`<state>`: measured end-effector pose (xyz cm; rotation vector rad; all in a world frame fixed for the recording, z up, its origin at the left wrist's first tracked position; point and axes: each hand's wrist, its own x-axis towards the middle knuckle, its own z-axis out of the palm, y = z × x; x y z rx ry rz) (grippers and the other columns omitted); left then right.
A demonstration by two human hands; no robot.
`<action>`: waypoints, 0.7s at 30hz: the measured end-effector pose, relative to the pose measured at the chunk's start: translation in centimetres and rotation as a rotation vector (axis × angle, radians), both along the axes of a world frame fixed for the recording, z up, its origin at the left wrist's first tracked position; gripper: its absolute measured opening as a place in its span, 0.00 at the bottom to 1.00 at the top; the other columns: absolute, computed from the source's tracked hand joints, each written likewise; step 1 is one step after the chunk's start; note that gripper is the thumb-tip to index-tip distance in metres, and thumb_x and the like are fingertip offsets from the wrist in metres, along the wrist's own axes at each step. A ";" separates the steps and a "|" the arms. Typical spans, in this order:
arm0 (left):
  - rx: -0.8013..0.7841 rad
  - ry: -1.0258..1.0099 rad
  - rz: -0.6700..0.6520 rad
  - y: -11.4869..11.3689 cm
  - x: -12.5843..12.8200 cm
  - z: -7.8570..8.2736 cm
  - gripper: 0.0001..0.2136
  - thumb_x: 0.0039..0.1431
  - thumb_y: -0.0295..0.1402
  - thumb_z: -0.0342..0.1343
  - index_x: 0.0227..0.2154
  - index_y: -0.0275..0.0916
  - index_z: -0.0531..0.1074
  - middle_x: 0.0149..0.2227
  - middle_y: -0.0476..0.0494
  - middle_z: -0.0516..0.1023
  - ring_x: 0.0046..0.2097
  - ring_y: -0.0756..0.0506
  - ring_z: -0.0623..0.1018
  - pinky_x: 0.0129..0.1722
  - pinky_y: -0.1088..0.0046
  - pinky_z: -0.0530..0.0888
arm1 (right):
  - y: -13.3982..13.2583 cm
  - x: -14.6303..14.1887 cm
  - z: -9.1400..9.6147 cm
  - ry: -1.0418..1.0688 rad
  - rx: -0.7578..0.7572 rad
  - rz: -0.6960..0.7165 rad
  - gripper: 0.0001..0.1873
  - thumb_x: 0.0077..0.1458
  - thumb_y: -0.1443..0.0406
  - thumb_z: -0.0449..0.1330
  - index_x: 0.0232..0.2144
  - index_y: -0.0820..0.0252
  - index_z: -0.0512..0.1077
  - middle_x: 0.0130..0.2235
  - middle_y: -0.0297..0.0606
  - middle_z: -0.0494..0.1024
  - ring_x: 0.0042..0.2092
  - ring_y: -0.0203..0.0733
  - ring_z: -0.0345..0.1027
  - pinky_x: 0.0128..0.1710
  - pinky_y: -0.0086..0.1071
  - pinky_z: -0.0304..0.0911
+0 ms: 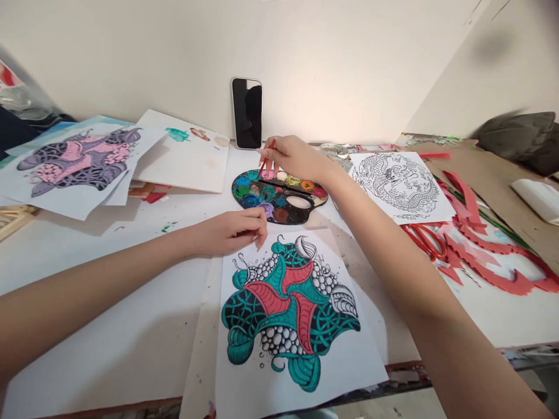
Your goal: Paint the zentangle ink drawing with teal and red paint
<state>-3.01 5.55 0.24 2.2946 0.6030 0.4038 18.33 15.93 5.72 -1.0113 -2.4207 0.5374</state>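
My right hand [290, 157] pinches a thin red paintbrush [271, 145] over the top of the dark paint palette [317, 205]. The brush tip points down at the palette's upper paints; whether it touches paint I cannot tell. My left hand [240, 231] rests with curled fingers between the palette's lower left edge and the top of the patterned sheet [349, 372]; nothing shows in it. That sheet lies in front of me, its swirling design coloured teal, red and black, with bubbles and some leaf shapes in black and white. The palette holds several colours around a thumb hole.
A phone [247, 113] leans upright against the wall. At left lie a pink and purple patterned sheet [82, 201] and a paint-smeared white board [183, 166]. At right, a dragon drawing [399, 186] lies by red-handled scissors [425, 241] and red paper scraps [493, 247].
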 end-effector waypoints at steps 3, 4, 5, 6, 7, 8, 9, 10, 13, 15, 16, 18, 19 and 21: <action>-0.002 0.005 0.001 0.0 0.0 0.0 0.14 0.65 0.17 0.46 0.32 0.38 0.74 0.38 0.49 0.69 0.37 0.53 0.72 0.36 0.77 0.67 | 0.3 -0.2 -0.7 0.121 -0.060 -0.017 0.17 0.72 0.63 0.51 0.32 0.63 0.72 0.34 0.39 0.79 0.34 0.37 0.71 0.41 0.31 0.65; -0.005 0.004 -0.001 0.1 0.0 0.0 0.14 0.65 0.18 0.45 0.32 0.38 0.74 0.38 0.49 0.69 0.37 0.53 0.72 0.36 0.77 0.67 | 0.4 -0.3 -0.9 0.159 -0.087 -0.024 0.17 0.73 0.63 0.51 0.31 0.63 0.71 0.34 0.40 0.80 0.33 0.37 0.72 0.40 0.31 0.66; -0.006 0.002 -0.001 0.1 0.1 0.0 0.14 0.65 0.18 0.45 0.32 0.38 0.74 0.38 0.48 0.69 0.37 0.53 0.72 0.36 0.77 0.67 | 0.4 -0.4 -1.1 0.192 -0.117 -0.034 0.17 0.73 0.63 0.51 0.31 0.63 0.71 0.33 0.40 0.80 0.32 0.37 0.73 0.39 0.30 0.66; -0.009 0.002 -0.002 0.1 0.1 0.0 0.14 0.65 0.18 0.45 0.32 0.38 0.74 0.38 0.48 0.69 0.37 0.53 0.72 0.36 0.77 0.67 | 0.5 -0.5 -1.3 0.222 -0.146 -0.048 0.18 0.73 0.63 0.51 0.31 0.63 0.70 0.33 0.39 0.80 0.31 0.36 0.73 0.38 0.29 0.67; -0.010 0.002 -0.001 0.1 0.1 0.0 0.14 0.66 0.18 0.45 0.32 0.38 0.74 0.38 0.48 0.69 0.37 0.52 0.71 0.36 0.76 0.67 | 0.6 -0.6 -1.5 0.251 -0.175 -0.065 0.18 0.73 0.63 0.51 0.30 0.62 0.70 0.32 0.38 0.80 0.29 0.35 0.72 0.36 0.28 0.67; -0.012 0.004 0.000 0.1 0.1 0.0 0.14 0.66 0.18 0.45 0.32 0.38 0.74 0.38 0.48 0.69 0.36 0.52 0.71 0.35 0.76 0.67 | 0.7 -0.8 -1.7 0.281 -0.204 -0.081 0.18 0.73 0.63 0.52 0.29 0.62 0.69 0.31 0.38 0.80 0.28 0.34 0.72 0.34 0.27 0.66; -0.014 0.006 0.000 0.2 0.1 0.0 0.14 0.66 0.18 0.45 0.32 0.38 0.74 0.38 0.48 0.69 0.36 0.52 0.71 0.35 0.76 0.67 | 0.9 -0.9 -1.8 0.314 -0.234 -0.093 0.18 0.72 0.62 0.53 0.28 0.61 0.69 0.30 0.37 0.79 0.27 0.33 0.71 0.33 0.26 0.66; -0.016 0.007 0.001 0.2 0.1 0.0 0.14 0.66 0.19 0.45 0.32 0.38 0.74 0.38 0.48 0.68 0.35 0.52 0.71 0.34 0.76 0.67 | 1.0 -1.0 -2.0 0.345 -0.266 -0.099 0.18 0.72 0.62 0.54 0.28 0.61 0.69 0.29 0.36 0.79 0.27 0.32 0.71 0.31 0.25 0.66; -0.020 0.008 0.005 0.1 0.1 -0.1 0.14 0.66 0.20 0.45 0.32 0.38 0.74 0.38 0.48 0.69 0.36 0.52 0.71 0.35 0.76 0.67 | 1.6 -1.2 -2.4 0.431 -0.361 -0.095 0.19 0.72 0.64 0.53 0.26 0.62 0.69 0.25 0.34 0.78 0.24 0.30 0.70 0.29 0.23 0.65; -0.020 0.008 0.008 0.1 0.1 -0.1 0.14 0.66 0.20 0.45 0.32 0.38 0.74 0.38 0.48 0.69 0.36 0.52 0.72 0.36 0.76 0.68 | 1.8 -1.3 -2.6 0.471 -0.408 -0.095 0.20 0.72 0.65 0.53 0.25 0.63 0.69 0.24 0.34 0.77 0.23 0.29 0.69 0.28 0.23 0.65; -0.021 0.009 0.009 0.1 0.1 -0.1 0.14 0.66 0.20 0.45 0.32 0.38 0.74 0.38 0.48 0.69 0.36 0.52 0.71 0.35 0.76 0.68 | 1.9 -1.3 -2.7 0.486 -0.423 -0.100 0.21 0.72 0.65 0.53 0.25 0.63 0.69 0.24 0.34 0.77 0.23 0.29 0.69 0.27 0.23 0.64; -0.020 0.011 0.010 0.0 0.2 0.0 0.14 0.66 0.20 0.45 0.32 0.38 0.74 0.38 0.47 0.69 0.35 0.52 0.71 0.35 0.76 0.68 | 2.0 -1.2 -2.7 0.510 -0.444 -0.123 0.21 0.72 0.66 0.53 0.24 0.63 0.69 0.23 0.34 0.77 0.23 0.29 0.68 0.27 0.23 0.64; -0.018 0.012 0.011 0.0 0.2 0.0 0.14 0.66 0.20 0.45 0.32 0.38 0.74 0.38 0.47 0.69 0.35 0.52 0.71 0.35 0.75 0.68 | 2.0 -1.2 -2.6 0.519 -0.449 -0.139 0.21 0.72 0.66 0.53 0.25 0.63 0.69 0.23 0.34 0.77 0.23 0.29 0.68 0.28 0.23 0.64; -0.012 0.012 0.010 0.0 0.2 0.1 0.14 0.66 0.20 0.45 0.32 0.38 0.74 0.38 0.47 0.69 0.36 0.51 0.72 0.35 0.75 0.68 | 1.8 -1.0 -2.4 0.532 -0.448 -0.163 0.20 0.72 0.66 0.53 0.25 0.62 0.69 0.22 0.33 0.77 0.24 0.30 0.68 0.29 0.23 0.65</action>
